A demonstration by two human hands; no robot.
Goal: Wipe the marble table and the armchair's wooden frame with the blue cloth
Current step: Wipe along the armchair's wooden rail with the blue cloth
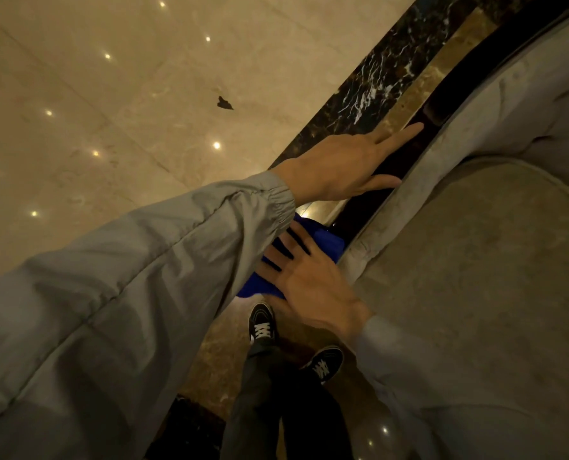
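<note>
Looking straight down from beside the armchair. My left hand is open, fingers stretched flat, lying along the dark wooden frame that runs as a curved band around the chair's outer edge. The thumb rests near the seam where the wood meets the grey upholstery. It grips nothing.

My right hand is open too, fingers spread, palm pressed down on the blue cloth. The cloth is bunched under the hand and sits on the frame's lower stretch, just beside the cushion edge. Part of it is hidden under my left sleeve, which crosses over it. The right wrist comes in from the lower right, so the two forearms cross.

Edges: the frame's rim curves up and to the right, with bare wood between the cloth and my left hand, and more beyond the left fingertips. The seat cushion borders the frame on the inner side all along.

Outer side: open floor of pale polished stone with light reflections, then a dark veined marble strip and a brown band next to the chair. One small dark scrap lies on the pale stone, well apart from the chair. My shoes stand close to the chair base, below the cloth.
</note>
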